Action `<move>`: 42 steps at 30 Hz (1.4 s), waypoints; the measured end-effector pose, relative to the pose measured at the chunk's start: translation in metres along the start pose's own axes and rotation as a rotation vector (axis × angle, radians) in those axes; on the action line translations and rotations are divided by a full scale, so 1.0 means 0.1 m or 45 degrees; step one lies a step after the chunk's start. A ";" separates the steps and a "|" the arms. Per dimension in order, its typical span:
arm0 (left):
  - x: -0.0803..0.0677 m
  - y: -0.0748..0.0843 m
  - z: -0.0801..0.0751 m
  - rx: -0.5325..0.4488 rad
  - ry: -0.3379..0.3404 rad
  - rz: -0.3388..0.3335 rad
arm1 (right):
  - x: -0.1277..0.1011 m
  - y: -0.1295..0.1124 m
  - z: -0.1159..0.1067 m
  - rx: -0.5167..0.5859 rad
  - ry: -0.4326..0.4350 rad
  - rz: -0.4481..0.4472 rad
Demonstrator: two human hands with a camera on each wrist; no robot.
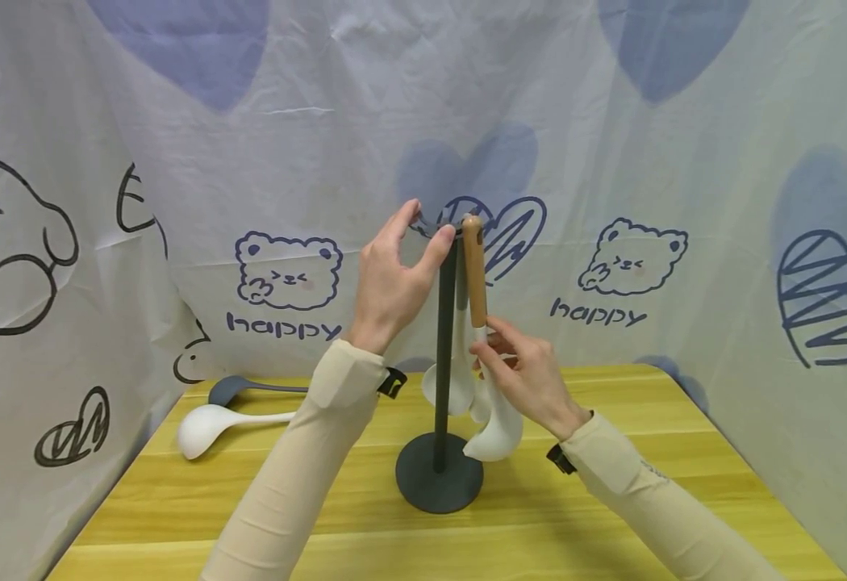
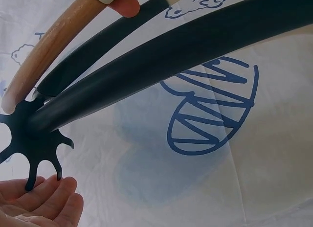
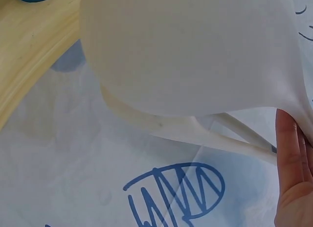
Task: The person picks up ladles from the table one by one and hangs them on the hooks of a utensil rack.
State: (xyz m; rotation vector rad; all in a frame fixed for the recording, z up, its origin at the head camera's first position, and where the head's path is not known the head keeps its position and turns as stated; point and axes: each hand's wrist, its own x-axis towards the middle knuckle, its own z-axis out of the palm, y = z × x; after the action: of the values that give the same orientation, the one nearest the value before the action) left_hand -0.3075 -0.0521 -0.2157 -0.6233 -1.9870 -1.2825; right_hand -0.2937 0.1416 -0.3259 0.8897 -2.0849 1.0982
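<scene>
A black utensil stand (image 1: 443, 355) rises from a round base, with a ring of hooks (image 2: 29, 134) on top. My left hand (image 1: 394, 278) holds the hook ring, its fingers against the hook tips in the left wrist view. With my right hand (image 1: 528, 371) I pinch the white neck of a ladle (image 1: 476, 270) below its wooden handle. The handle's end is up at the hooks; whether it hangs on one I cannot tell. The ladle's white bowl (image 3: 190, 51) points down. Behind it hangs a grey-handled utensil (image 2: 102, 51), and white heads (image 1: 460, 387) show beside the pole.
On the left of the yellow wood-grain table (image 1: 351, 532) lie a dark ladle (image 1: 229, 390) and a white ladle (image 1: 202, 432), their handles partly behind my left arm. A white printed cloth (image 1: 394, 97) hangs behind the table and at both sides.
</scene>
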 end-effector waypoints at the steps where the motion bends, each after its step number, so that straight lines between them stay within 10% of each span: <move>1: 0.00 0.00 0.00 -0.002 0.001 0.002 | 0.00 0.00 0.00 -0.001 0.002 0.000; 42: -0.24 -0.33 -0.01 -0.094 0.018 0.154 | -0.12 0.32 -0.07 0.097 0.236 0.166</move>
State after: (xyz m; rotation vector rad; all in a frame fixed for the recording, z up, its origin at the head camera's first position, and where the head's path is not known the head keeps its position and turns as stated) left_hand -0.3146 -0.0673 -0.2530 -0.7562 -1.8682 -1.2876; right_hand -0.3102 0.1648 -0.3456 0.6670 -1.9810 1.2853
